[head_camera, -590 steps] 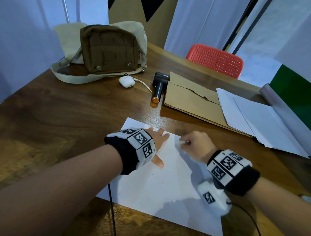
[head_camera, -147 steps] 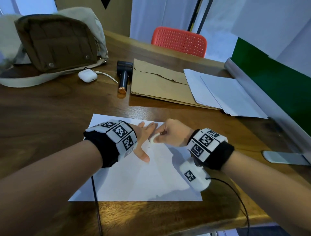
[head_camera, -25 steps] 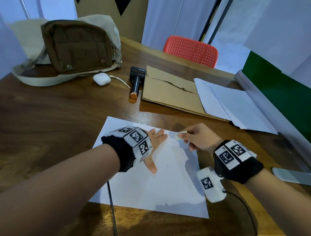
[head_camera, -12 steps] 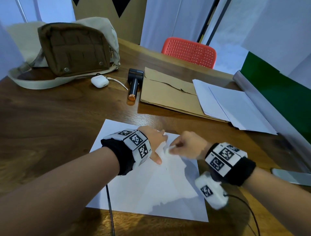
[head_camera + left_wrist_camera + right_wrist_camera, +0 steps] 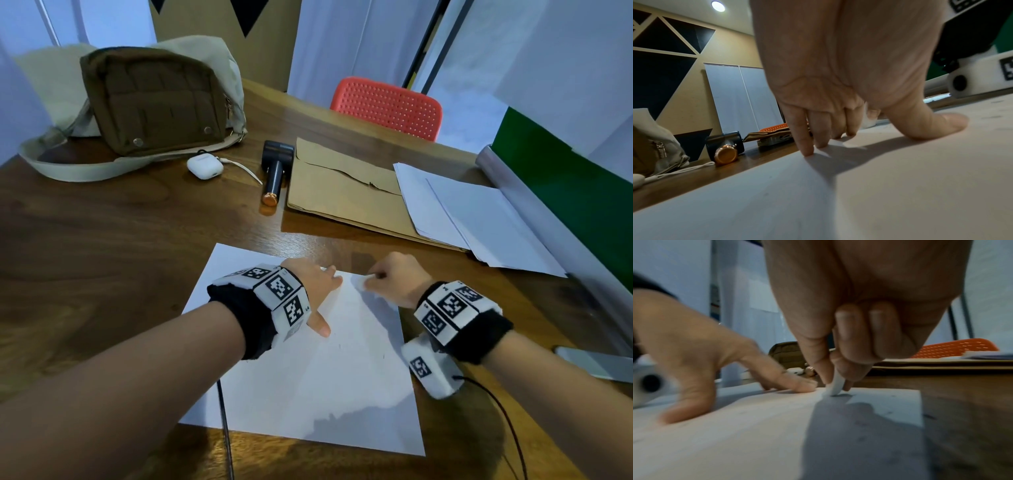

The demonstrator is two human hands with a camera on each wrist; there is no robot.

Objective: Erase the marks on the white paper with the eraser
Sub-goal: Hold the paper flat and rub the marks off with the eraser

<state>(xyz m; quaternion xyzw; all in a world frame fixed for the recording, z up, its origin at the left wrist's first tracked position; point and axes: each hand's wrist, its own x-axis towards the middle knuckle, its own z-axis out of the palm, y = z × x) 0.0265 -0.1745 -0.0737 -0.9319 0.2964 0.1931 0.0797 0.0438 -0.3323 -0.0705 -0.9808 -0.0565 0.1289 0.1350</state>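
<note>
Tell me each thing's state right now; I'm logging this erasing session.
Paper: flat on the table, a few small marks left.
Eraser: tip on the paper near its far edge.
Right hand: pinches the eraser.
Left hand: fingers spread, pressing the paper down.
Envelope: flap torn, lying flat.
Earbud case: closed.
Bag: pocket snapped closed.
</note>
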